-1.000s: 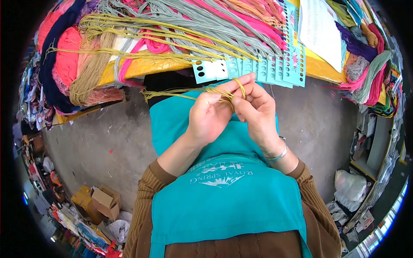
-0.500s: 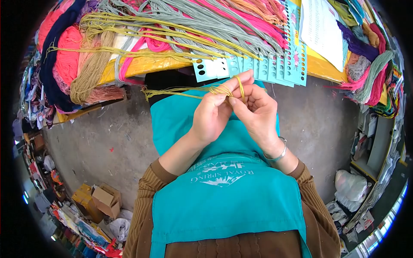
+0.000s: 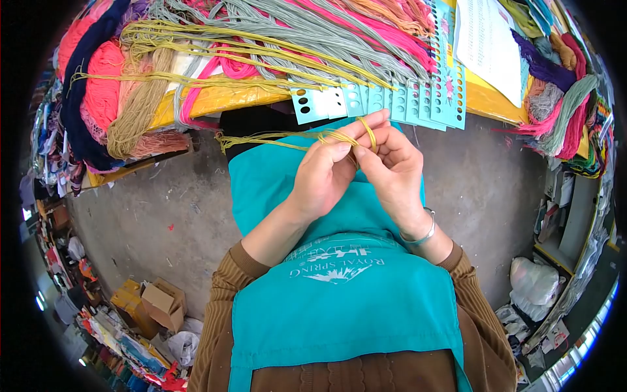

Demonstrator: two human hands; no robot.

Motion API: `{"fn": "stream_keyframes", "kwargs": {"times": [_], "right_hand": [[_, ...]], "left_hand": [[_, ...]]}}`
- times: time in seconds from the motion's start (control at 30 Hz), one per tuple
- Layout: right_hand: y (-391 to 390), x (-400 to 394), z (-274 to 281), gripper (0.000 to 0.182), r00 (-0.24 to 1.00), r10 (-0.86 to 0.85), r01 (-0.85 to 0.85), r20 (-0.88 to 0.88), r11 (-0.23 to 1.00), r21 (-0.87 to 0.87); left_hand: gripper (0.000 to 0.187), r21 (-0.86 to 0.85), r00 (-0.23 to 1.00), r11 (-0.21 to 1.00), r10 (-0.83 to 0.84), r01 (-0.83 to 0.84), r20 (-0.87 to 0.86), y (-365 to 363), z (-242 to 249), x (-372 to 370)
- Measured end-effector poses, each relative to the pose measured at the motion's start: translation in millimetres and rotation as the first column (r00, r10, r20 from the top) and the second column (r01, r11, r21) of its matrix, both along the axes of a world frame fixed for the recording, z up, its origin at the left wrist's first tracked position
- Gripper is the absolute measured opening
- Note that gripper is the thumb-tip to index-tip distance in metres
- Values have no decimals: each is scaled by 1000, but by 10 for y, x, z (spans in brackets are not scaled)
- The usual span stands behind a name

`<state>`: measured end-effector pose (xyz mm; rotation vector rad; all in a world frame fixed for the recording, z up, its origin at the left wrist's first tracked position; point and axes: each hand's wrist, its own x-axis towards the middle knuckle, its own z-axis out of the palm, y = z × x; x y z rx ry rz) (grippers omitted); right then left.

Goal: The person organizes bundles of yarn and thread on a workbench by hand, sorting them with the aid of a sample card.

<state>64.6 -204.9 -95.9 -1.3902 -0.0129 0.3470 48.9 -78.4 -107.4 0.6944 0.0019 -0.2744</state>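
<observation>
My left hand [image 3: 321, 181] pinches olive-yellow embroidery thread [image 3: 271, 139] between thumb and fingers, above the lap of a teal apron [image 3: 346, 320]. One loop of the thread goes round its outstretched index finger near the tip. My right hand [image 3: 397, 171] is close against it, thumb and bent fingers closed on the same thread. The loose tail runs left across the apron to a dark edge. Exactly how the strands cross between the fingertips is hidden.
In front is a yellow-edged table [image 3: 215, 98] with grey skeins [image 3: 281, 39], pink skeins and more olive-yellow strands. Pale blue punched cards [image 3: 398, 104] overhang its edge. A printed sheet [image 3: 486, 49] lies to the right. Cardboard boxes [image 3: 160, 304] stand on the floor behind left.
Both hands have shifted very slightly, the right one a little to the right. The loop on the left index finger has moved slightly with it; the thread stays held.
</observation>
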Motion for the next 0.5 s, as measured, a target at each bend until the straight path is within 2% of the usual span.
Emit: {"fn": "stream_keyframes", "kwargs": {"times": [0.2, 0.5], "right_hand": [[-41, 4, 22, 8, 999, 51, -51, -8, 998, 41], [-41, 10, 60, 6, 1000, 8, -9, 7, 996, 92]], "left_hand": [[64, 18, 1000, 1000, 0, 0, 18, 0, 27, -8], [57, 6, 1000, 1000, 13, -13, 10, -9, 0, -26]]}}
